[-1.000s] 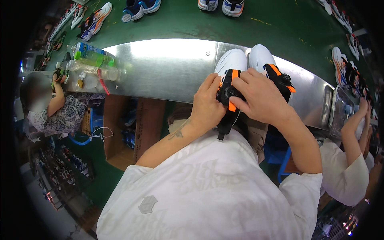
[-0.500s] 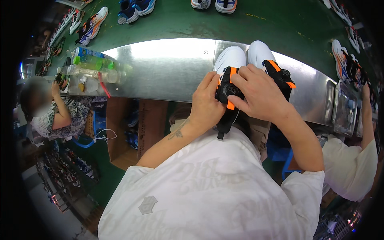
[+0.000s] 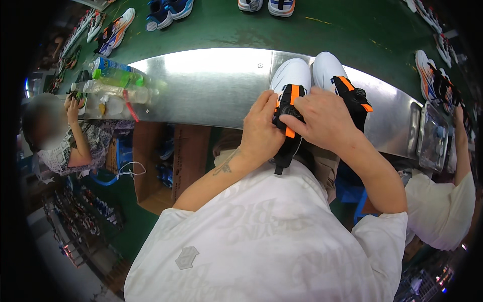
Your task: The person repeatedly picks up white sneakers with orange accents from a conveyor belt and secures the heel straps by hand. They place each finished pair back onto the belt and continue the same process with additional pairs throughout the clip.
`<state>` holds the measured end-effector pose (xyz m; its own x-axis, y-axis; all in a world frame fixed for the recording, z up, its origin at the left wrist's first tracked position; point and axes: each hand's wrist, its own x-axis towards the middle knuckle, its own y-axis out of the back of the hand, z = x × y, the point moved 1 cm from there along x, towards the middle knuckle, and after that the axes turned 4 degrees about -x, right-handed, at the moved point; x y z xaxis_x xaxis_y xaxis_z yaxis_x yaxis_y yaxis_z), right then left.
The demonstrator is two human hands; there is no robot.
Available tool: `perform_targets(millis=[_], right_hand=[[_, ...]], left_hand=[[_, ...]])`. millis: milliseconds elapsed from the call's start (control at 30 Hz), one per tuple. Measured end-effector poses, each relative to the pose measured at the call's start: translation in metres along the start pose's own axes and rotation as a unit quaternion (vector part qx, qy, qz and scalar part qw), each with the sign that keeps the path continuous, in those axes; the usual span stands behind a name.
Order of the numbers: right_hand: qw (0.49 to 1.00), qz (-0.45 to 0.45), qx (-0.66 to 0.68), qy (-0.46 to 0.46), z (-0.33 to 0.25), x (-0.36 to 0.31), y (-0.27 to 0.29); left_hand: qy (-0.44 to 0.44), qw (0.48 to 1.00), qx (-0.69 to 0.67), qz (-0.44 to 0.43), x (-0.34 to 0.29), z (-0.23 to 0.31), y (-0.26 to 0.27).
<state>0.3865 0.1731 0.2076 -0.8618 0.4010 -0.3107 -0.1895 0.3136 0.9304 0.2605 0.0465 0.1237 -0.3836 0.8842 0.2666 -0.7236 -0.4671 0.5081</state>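
Observation:
A white sneaker [image 3: 293, 74] with a black tongue, an orange strap and a round black dial [image 3: 291, 112] lies toe-away at the near edge of the metal bench. My left hand [image 3: 262, 130] is closed round its left side. My right hand [image 3: 326, 117] is closed over its right side, the thumb against the dial and the fingertips by the orange strap. Just to the right stands the matching sneaker [image 3: 327, 69], its own dial and orange strap showing beyond my right hand. The sneaker's side under my right fingers is hidden.
The steel bench [image 3: 201, 85] curves across the front, with several plastic bottles [image 3: 121, 93] at its left end and a clear tray [image 3: 433, 136] at its right. Pairs of shoes [image 3: 170, 12] sit on the green surface beyond. A cardboard box [image 3: 193, 161] stands below. Co-workers sit at both sides.
My right thumb has shifted up and left onto the dial, and the right fingers have drawn in slightly. The left hand keeps its hold. The co-worker at left has brought both hands together.

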Motion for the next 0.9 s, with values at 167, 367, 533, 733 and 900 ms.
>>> perform_targets(millis=[167, 367, 533, 733, 900], right_hand=[[0.969, 0.162, 0.061, 0.174, 0.02, -0.002, -0.006], [0.957, 0.177, 0.031, 0.227, 0.02, 0.001, 0.0], [0.957, 0.191, 0.036, 0.215, 0.023, 0.001, -0.005], [0.956, 0.192, 0.026, 0.219, 0.022, -0.004, 0.002], [0.963, 0.167, 0.017, 0.212, 0.022, -0.001, 0.0]], left_hand=[[-0.002, 1.0, -0.006, 0.001, 0.0, -0.001, -0.001], [-0.007, 1.0, -0.013, 0.0, -0.002, 0.003, 0.0], [-0.016, 1.0, 0.011, -0.005, 0.0, -0.005, -0.003], [0.0, 1.0, 0.0, -0.019, -0.001, 0.006, -0.001], [0.002, 1.0, 0.008, -0.021, -0.001, -0.004, -0.005]])
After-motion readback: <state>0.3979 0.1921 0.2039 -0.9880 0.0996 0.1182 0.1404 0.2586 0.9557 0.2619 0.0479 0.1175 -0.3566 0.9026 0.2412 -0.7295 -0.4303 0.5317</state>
